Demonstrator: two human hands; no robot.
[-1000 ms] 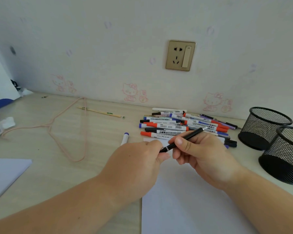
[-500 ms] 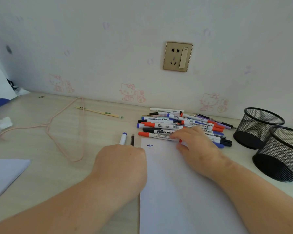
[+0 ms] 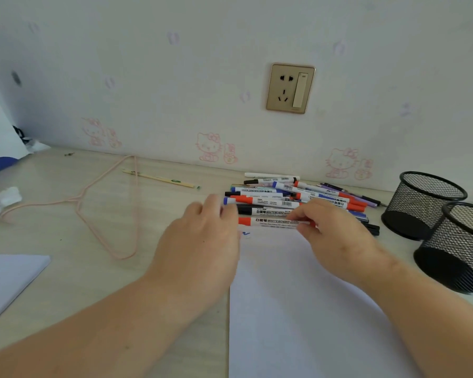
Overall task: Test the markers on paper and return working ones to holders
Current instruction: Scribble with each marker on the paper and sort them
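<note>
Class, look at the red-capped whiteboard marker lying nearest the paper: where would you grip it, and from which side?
Pinch the white barrel of the red-capped whiteboard marker mid-length from above; it lies flat, crosswise, at the front of the pile, its near side clear above the paper.

The markers (image 3: pixel 292 203) are white-barrelled with red, blue, black and purple caps. The paper (image 3: pixel 306 309) is white with a small blue squiggle (image 3: pixel 245 234). Both holders (image 3: pixel 423 204) are black mesh. The hanger (image 3: pixel 93 205) is pale pink, the socket (image 3: pixel 290 88) gold, and the wall (image 3: pixel 148 77) white with pink cartoon cats.
</note>
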